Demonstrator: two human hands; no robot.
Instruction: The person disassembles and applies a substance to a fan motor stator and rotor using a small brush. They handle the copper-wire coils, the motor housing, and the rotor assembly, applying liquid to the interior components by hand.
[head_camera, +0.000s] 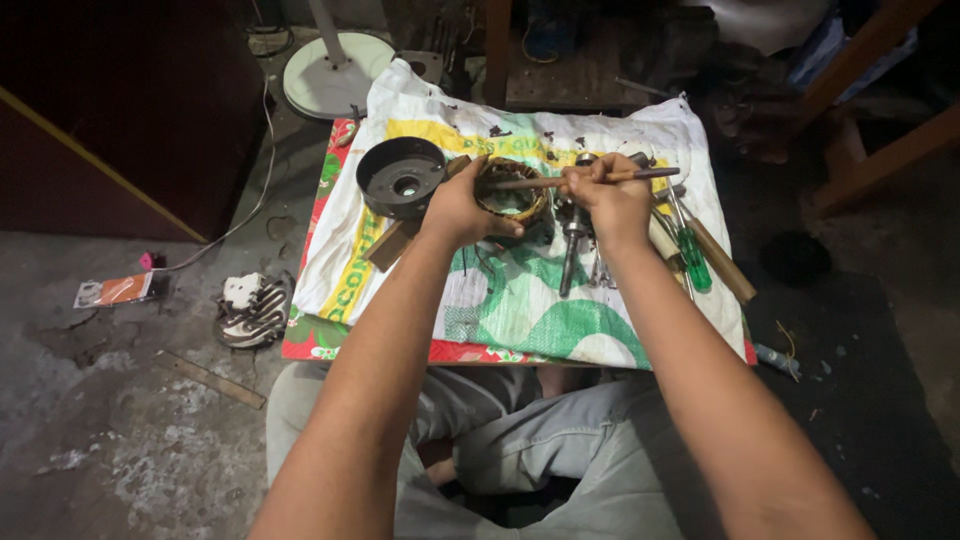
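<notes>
— What's he got there?

— His left hand (462, 208) has its fingers clamped on a round copper-wound motor coil ring (512, 196). The right hand (612, 200) grips a thin brown wooden stick (560, 181) that lies across the ring.

— Risky?

— I'd say so. If the stick slips, it could nick the windings or knock the black metal cup (400, 178) beyond his left fingers.
</notes>
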